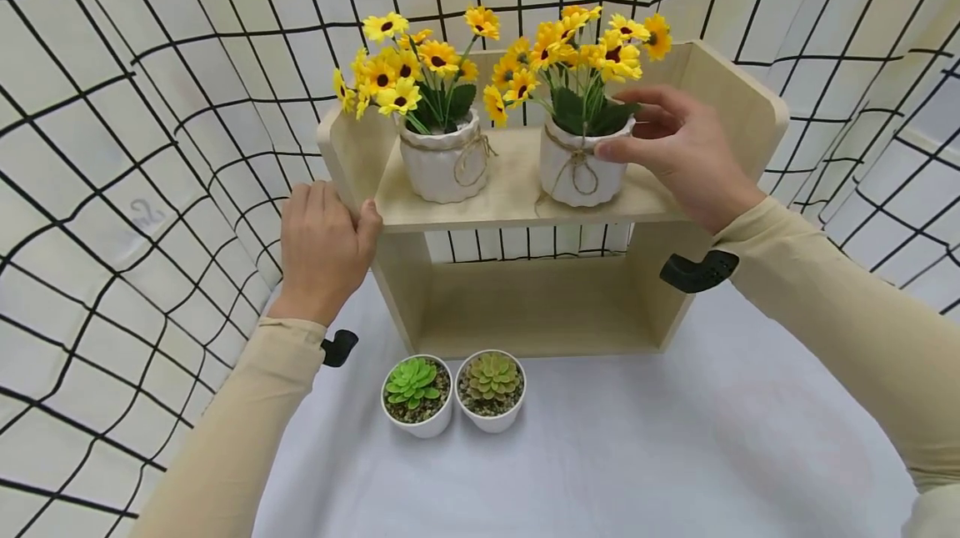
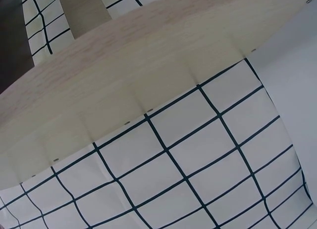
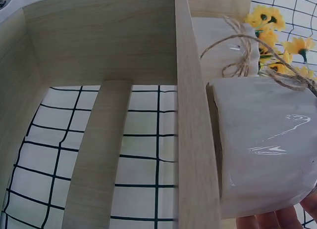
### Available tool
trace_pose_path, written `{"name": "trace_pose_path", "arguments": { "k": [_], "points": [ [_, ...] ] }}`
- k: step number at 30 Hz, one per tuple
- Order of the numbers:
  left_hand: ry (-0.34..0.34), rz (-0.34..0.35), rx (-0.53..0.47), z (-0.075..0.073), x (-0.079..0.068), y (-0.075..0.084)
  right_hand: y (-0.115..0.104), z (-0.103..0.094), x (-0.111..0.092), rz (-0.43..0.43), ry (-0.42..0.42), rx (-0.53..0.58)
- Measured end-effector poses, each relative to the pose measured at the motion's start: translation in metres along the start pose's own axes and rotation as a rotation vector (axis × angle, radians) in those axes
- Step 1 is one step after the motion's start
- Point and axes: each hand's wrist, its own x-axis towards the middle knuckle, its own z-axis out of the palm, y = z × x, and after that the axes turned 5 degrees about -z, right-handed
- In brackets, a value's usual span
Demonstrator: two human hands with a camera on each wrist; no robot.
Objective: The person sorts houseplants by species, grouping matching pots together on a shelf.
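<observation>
My right hand (image 1: 686, 150) holds a white ceramic flowerpot (image 1: 581, 167) of yellow artificial sunflowers (image 1: 577, 50), thumb at the front of the rim and fingers behind. A twine bow circles the pot, which stands at the right of the upper board of a light wooden shelf (image 1: 525, 225). In the right wrist view the pot (image 3: 267, 150) is right beside the board's front edge. To its left is a matching flowerpot (image 1: 446, 163) with sunflowers. My left hand (image 1: 322, 242) grips the shelf's left side panel, thumb on its front edge; the left wrist view shows mainly this panel (image 2: 124, 75).
Two small white pots with succulents, one bright green (image 1: 416, 388) and one dull green (image 1: 491, 388), stand side by side on the white tablecloth (image 1: 600, 455) before the shelf. A black wire grid (image 1: 187, 129) over white cloth surrounds the back and sides.
</observation>
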Motion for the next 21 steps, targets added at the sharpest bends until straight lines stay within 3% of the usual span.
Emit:
{"name": "trace_pose_path", "arguments": {
  "k": [21],
  "points": [
    [-0.008,-0.004,0.011,-0.001,0.000,-0.001,0.006,0.018,0.032,0.061,-0.008,-0.108]
  ]
}}
